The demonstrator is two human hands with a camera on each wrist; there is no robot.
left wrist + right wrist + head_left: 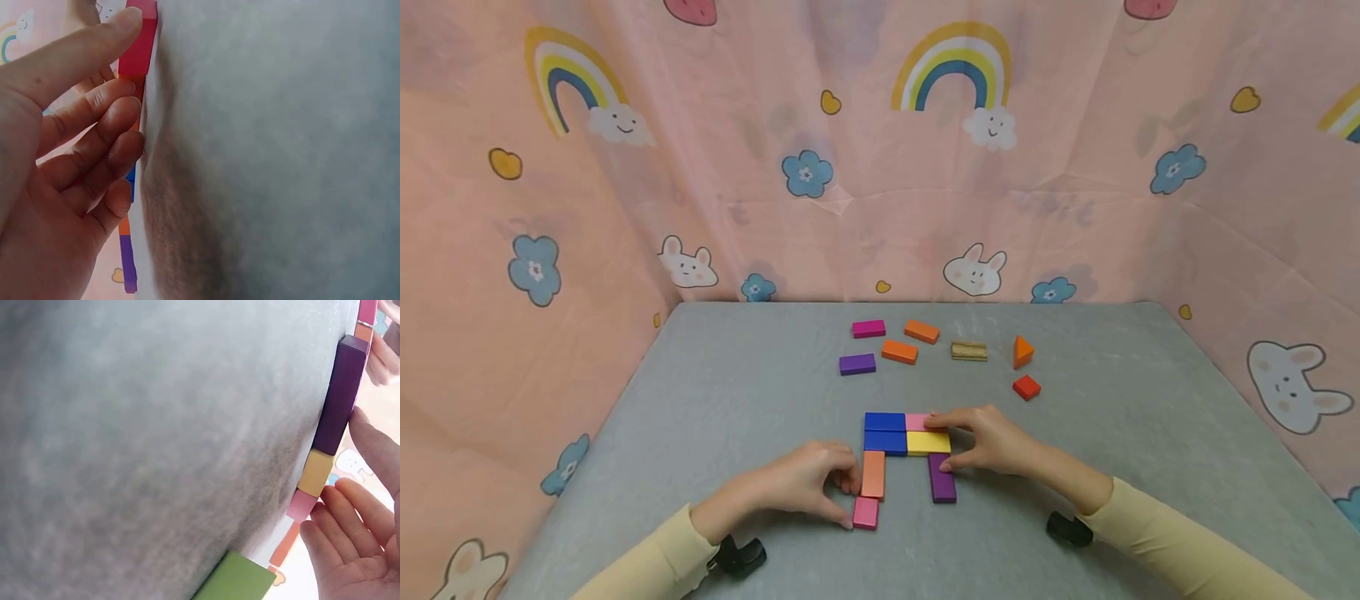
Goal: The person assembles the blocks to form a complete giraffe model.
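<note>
Flat blocks lie together on the table: two blue blocks [884,422], a light pink block [915,422] and a yellow block [928,442] form the upper part. Below them run an orange block [873,473] with a small dark pink block [865,513] at its end, and a purple block [943,483]. My left hand [808,479] has its thumb at the dark pink block's side, its loosely bent fingers beside the orange one. With spread fingers, my right hand [996,442] touches the light pink block; its thumb rests at the purple block.
Farther back lie a magenta block [868,329], a violet block [857,364], two orange blocks [899,352], a wooden grooved piece [969,351], an orange triangle [1022,352] and a red block [1026,387]. A green block [237,578] shows in the right wrist view. A patterned curtain [880,225] borders the table.
</note>
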